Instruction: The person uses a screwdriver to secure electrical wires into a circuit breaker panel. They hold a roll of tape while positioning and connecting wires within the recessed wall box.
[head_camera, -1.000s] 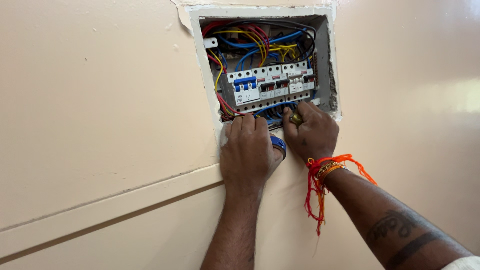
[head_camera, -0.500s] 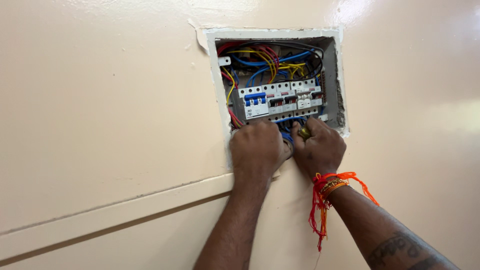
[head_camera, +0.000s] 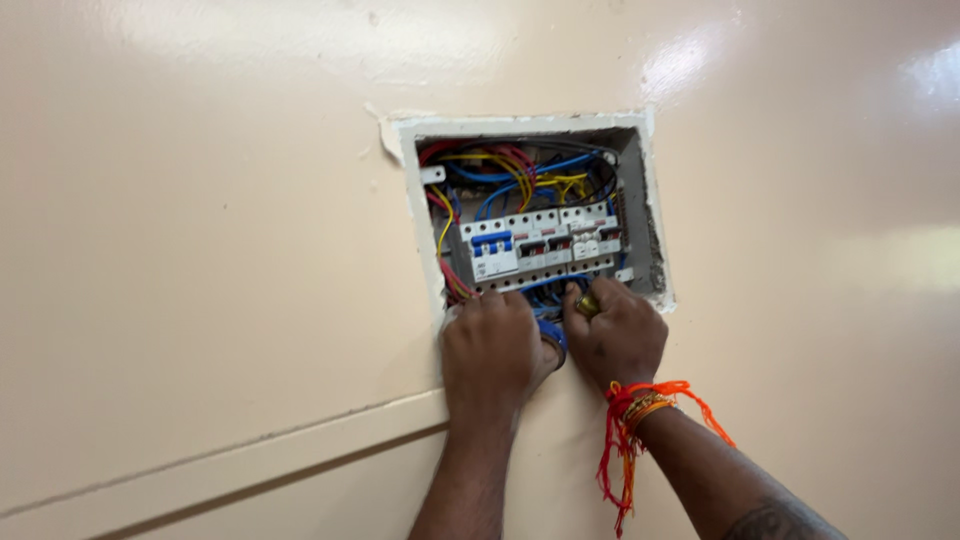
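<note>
Fingertips of both hands hidden among wires

Your left hand and right hand cover the bottom of the box, so your fingertips and the wires they reach are hidden. A blue thing between your hands shows only a sliver. Both forearms are cut off by the bottom edge.
</note>
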